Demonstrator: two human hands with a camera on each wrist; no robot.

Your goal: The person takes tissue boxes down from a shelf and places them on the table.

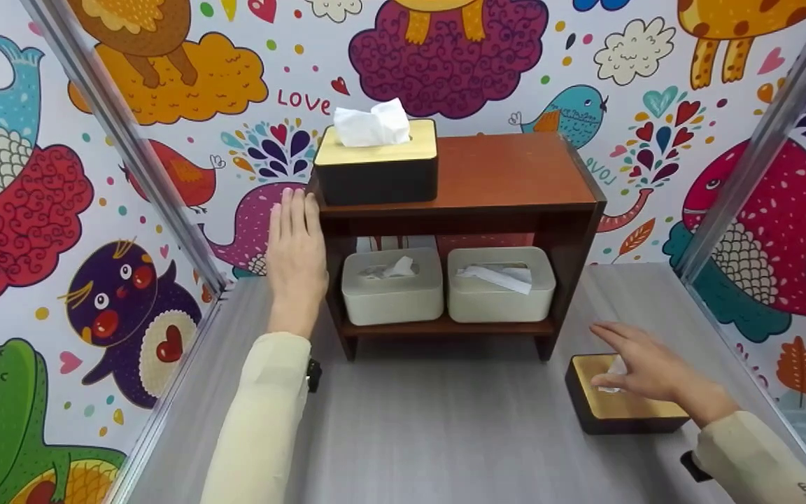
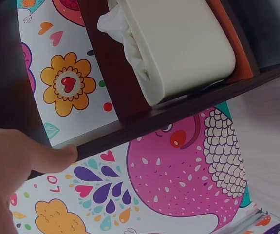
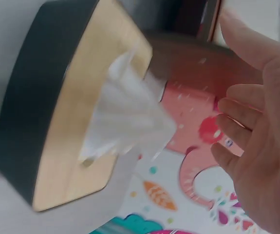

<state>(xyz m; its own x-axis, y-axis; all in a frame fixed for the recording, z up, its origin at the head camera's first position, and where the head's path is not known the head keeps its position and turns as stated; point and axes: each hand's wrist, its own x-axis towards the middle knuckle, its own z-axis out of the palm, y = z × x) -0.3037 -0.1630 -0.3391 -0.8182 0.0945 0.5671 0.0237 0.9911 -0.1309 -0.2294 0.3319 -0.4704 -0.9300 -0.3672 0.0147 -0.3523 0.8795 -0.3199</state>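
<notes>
My left hand (image 1: 296, 262) lies along the left side of a small brown wooden shelf (image 1: 508, 171), fingers straight together. In the left wrist view its thumb (image 2: 57, 157) touches the edge of the shelf's side panel. A black tissue box (image 1: 375, 183) with a pale wooden lid sits on the shelf's top left, a white tissue sticking out. At the lower right, my right hand (image 1: 655, 367) is over a second black tissue box (image 1: 627, 424) on the grey surface. The right wrist view shows that hand (image 3: 271, 112) with spread fingers, apart from the white tissue (image 3: 125, 112).
Two cream tissue boxes, the left one (image 1: 392, 301) and the right one (image 1: 501, 304), stand side by side on the lower shelf board. Walls printed with cartoon animals (image 1: 126, 322) enclose the grey surface (image 1: 431, 434), with metal corner strips (image 1: 144, 175) between panels.
</notes>
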